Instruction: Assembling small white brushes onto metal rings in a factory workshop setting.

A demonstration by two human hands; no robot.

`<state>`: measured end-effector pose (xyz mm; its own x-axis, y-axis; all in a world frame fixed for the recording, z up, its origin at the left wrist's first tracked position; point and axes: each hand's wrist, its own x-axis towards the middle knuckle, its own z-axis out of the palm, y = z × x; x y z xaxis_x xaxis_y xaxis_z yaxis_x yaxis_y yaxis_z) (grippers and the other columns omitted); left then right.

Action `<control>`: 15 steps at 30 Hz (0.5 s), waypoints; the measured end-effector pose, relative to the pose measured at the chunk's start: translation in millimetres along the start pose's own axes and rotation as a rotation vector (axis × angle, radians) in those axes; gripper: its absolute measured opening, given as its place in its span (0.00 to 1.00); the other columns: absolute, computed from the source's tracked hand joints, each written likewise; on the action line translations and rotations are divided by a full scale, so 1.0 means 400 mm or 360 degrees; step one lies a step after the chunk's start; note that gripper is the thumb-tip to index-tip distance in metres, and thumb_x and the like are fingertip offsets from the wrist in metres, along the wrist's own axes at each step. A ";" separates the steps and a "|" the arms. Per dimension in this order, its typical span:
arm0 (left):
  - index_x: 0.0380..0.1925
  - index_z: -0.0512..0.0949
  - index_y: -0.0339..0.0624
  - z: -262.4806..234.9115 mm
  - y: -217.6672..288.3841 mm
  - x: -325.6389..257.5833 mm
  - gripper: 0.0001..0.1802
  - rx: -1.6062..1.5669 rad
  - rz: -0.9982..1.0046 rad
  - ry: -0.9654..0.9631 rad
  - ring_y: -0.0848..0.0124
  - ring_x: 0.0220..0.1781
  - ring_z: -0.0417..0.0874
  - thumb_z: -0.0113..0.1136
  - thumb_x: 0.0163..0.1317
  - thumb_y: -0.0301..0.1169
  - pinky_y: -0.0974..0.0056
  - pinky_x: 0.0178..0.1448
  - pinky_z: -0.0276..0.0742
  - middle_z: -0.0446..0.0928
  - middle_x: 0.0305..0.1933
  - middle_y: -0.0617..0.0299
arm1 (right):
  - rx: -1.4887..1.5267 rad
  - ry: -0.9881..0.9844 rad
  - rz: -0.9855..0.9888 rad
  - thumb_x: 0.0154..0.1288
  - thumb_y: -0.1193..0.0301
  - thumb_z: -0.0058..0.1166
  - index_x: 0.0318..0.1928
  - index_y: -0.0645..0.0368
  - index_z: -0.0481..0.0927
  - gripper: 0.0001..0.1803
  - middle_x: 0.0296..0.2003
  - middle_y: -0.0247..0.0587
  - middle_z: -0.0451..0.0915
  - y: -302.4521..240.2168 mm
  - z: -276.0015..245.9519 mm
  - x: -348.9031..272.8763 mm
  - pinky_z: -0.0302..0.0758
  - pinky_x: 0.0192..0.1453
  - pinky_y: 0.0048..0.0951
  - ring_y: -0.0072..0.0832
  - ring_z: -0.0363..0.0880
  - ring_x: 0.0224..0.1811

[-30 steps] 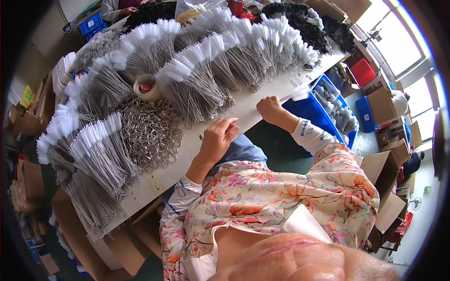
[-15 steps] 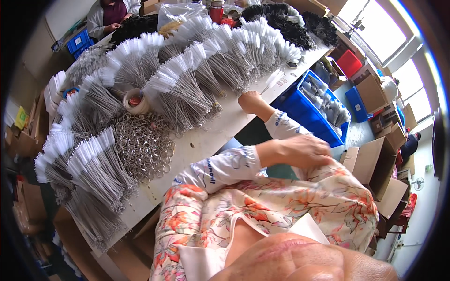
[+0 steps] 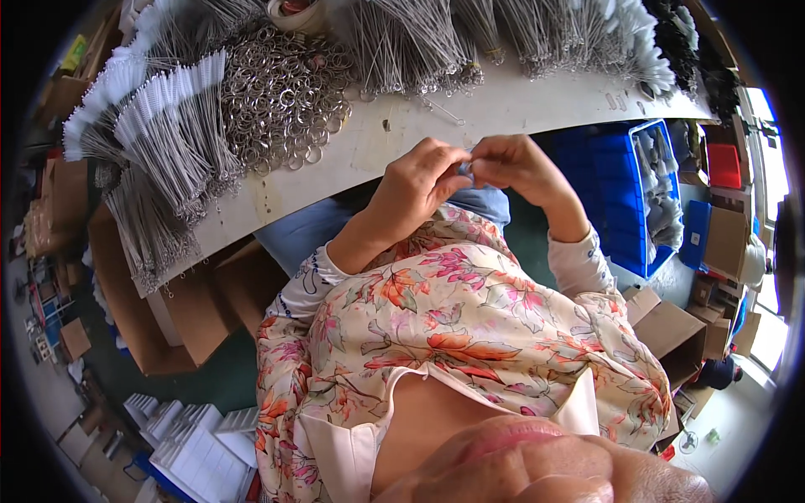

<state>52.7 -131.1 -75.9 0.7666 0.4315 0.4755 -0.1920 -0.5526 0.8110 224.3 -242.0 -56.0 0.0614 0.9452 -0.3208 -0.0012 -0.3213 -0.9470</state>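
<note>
My left hand (image 3: pixel 419 180) and my right hand (image 3: pixel 521 170) meet in front of my body, just off the table's near edge. Both have their fingertips pinched together and touching. Whatever they hold, if anything, is too small or hidden to make out. Beyond them on the white table (image 3: pixel 369 151) lie bundles of thin wire brushes (image 3: pixel 411 46) with looped ends toward me. A short loose wire piece (image 3: pixel 444 111) rests near the edge. To the left is a heap of metal split rings (image 3: pixel 285 92), with more white-bristled brushes (image 3: pixel 172 126) beside it.
A blue crate (image 3: pixel 599 184) holding grey-white bundles stands right of the table. A round tub (image 3: pixel 298 15) sits behind the rings. Open cardboard boxes (image 3: pixel 159 310) lie below the table at left, and others (image 3: pixel 671 335) at right. White plastic trays (image 3: pixel 201 444) are at lower left.
My left hand has moved left from beside my right sleeve, and my right hand has left the table edge; the two now meet. The view has tilted down, showing more floor.
</note>
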 end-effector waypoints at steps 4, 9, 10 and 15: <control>0.35 0.76 0.40 -0.019 -0.021 -0.026 0.11 -0.0001 0.0100 -0.0047 0.64 0.30 0.80 0.65 0.51 0.24 0.65 0.33 0.76 0.76 0.31 0.58 | 0.0444 -0.0267 0.0022 0.64 0.70 0.53 0.36 0.65 0.79 0.09 0.23 0.31 0.77 0.032 0.032 0.021 0.61 0.24 0.14 0.11 0.66 0.21; 0.33 0.78 0.39 -0.032 -0.044 -0.036 0.08 0.0093 0.0028 -0.0172 0.64 0.29 0.80 0.64 0.51 0.23 0.65 0.32 0.75 0.77 0.30 0.57 | -0.0175 0.0000 0.0138 0.61 0.76 0.52 0.36 0.68 0.79 0.07 0.25 0.37 0.80 0.030 -0.003 -0.013 0.69 0.28 0.17 0.16 0.76 0.26; 0.33 0.78 0.39 -0.041 -0.057 -0.034 0.08 0.0151 -0.0126 -0.0180 0.64 0.30 0.80 0.64 0.51 0.23 0.65 0.32 0.75 0.78 0.31 0.57 | -0.0354 0.0213 0.0167 0.58 0.79 0.52 0.35 0.67 0.80 0.06 0.26 0.38 0.80 0.017 -0.018 -0.012 0.71 0.29 0.19 0.18 0.78 0.27; 0.32 0.80 0.43 -0.184 -0.128 -0.022 0.06 0.0888 -0.0175 0.0282 0.67 0.29 0.79 0.64 0.52 0.26 0.64 0.39 0.71 0.79 0.28 0.62 | -0.2044 0.0927 0.0099 0.58 0.73 0.52 0.31 0.57 0.79 0.03 0.26 0.39 0.80 0.000 -0.083 0.016 0.74 0.30 0.34 0.37 0.80 0.26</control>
<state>10.7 -54.0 -96.5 0.6407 0.5931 0.4875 0.2705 -0.7687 0.5796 258.0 -237.8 -57.4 0.4930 0.8700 -0.0081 0.8590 -0.4882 -0.1542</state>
